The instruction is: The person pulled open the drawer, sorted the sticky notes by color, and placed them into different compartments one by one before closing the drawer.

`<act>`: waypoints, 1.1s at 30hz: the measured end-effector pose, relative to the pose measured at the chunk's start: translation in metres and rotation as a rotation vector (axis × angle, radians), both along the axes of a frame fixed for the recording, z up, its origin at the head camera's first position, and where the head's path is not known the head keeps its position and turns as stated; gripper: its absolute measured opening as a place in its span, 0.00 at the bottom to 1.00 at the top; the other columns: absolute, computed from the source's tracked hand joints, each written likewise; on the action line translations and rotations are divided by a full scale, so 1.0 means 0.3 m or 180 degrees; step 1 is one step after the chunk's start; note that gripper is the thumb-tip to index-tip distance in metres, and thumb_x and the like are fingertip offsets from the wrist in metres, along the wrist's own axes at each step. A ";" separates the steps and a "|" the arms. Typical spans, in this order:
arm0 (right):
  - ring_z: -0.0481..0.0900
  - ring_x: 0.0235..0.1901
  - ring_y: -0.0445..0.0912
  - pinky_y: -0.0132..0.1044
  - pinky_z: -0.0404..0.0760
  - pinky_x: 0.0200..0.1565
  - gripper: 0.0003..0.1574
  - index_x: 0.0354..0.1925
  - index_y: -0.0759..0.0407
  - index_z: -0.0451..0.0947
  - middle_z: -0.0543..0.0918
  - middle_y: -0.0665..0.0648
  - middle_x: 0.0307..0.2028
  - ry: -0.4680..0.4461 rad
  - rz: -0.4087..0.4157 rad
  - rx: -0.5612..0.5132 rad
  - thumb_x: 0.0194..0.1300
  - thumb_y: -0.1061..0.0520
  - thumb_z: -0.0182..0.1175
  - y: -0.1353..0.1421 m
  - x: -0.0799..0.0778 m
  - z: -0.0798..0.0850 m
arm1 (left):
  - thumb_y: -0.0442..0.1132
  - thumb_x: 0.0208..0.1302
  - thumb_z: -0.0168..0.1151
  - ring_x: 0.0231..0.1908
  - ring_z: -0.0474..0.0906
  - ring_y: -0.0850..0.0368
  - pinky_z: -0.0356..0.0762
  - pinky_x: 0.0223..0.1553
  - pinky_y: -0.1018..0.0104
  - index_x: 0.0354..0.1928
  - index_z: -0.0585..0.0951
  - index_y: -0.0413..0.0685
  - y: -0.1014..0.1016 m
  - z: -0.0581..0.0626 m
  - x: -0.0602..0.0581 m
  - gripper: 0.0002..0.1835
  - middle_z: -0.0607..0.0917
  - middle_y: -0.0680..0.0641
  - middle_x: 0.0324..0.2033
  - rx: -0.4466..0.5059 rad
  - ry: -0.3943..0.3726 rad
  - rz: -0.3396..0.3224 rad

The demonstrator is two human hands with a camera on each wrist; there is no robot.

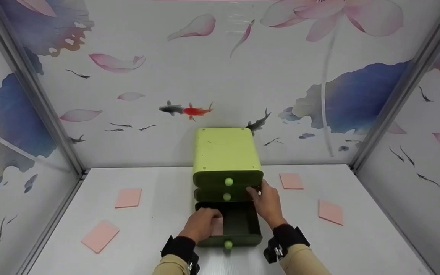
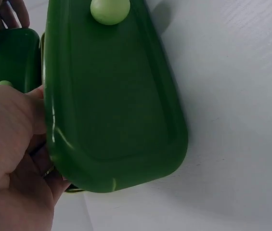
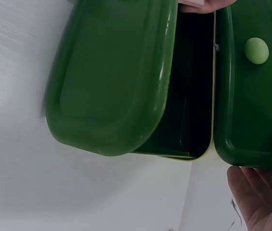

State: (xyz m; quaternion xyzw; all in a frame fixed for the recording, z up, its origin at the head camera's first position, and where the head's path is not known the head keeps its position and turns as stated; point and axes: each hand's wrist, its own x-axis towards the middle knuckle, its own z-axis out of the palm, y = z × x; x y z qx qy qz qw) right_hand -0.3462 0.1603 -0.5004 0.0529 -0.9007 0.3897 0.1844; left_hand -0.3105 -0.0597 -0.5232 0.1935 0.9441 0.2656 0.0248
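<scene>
A small desktop drawer cabinet (image 1: pixel 225 149) with a yellow-green top and dark green drawers stands against the back wall. Its bottom drawer (image 1: pixel 243 240) is pulled out. Inside that drawer, at its left part, my left hand (image 1: pixel 201 223) holds a pink sticky note pad (image 1: pixel 217 227), partly hidden under the fingers. My right hand (image 1: pixel 269 202) grips the right edge of the cabinet, thumb on the front of the middle drawer (image 1: pixel 210 194) and fingers along the side. The right wrist view shows this drawer's round light-green knob (image 3: pixel 256 50).
Two pink note pads, one farther back (image 1: pixel 128 198) and one nearer (image 1: pixel 100 236), lie on the white table left of the cabinet. On the right lie two more, a back pad (image 1: pixel 291 181) and a front pad (image 1: pixel 330 212). Printed panels enclose the table on three sides.
</scene>
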 end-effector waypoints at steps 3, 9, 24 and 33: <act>0.86 0.44 0.54 0.48 0.83 0.46 0.18 0.51 0.61 0.76 0.87 0.62 0.43 0.0059 0.0030 0.0027 0.69 0.52 0.60 0.000 -0.001 -0.002 | 0.20 0.59 0.54 0.50 0.81 0.44 0.79 0.51 0.51 0.48 0.86 0.48 0.006 -0.009 -0.003 0.21 0.87 0.46 0.45 -0.0061 0.0071 0.0031; 0.86 0.38 0.52 0.47 0.83 0.40 0.15 0.49 0.60 0.76 0.87 0.61 0.39 0.0185 0.0068 0.0037 0.68 0.53 0.61 -0.001 0.002 -0.005 | 0.21 0.59 0.56 0.47 0.83 0.45 0.81 0.48 0.52 0.46 0.86 0.49 0.014 -0.027 -0.014 0.20 0.88 0.47 0.43 -0.0194 0.0220 0.0106; 0.85 0.46 0.53 0.48 0.83 0.46 0.17 0.50 0.61 0.76 0.87 0.62 0.44 0.0028 0.0044 -0.0025 0.68 0.52 0.61 -0.003 0.000 0.001 | 0.24 0.61 0.59 0.43 0.83 0.47 0.81 0.43 0.55 0.44 0.86 0.48 0.021 -0.046 -0.022 0.15 0.87 0.46 0.41 -0.0153 0.0193 0.0126; 0.85 0.45 0.54 0.49 0.83 0.47 0.17 0.50 0.61 0.76 0.87 0.62 0.44 0.0074 0.0039 -0.0013 0.68 0.52 0.61 0.003 0.002 -0.004 | 0.24 0.59 0.60 0.41 0.83 0.50 0.82 0.41 0.58 0.43 0.86 0.48 0.012 -0.023 -0.030 0.15 0.87 0.48 0.38 -0.0111 0.0166 0.0083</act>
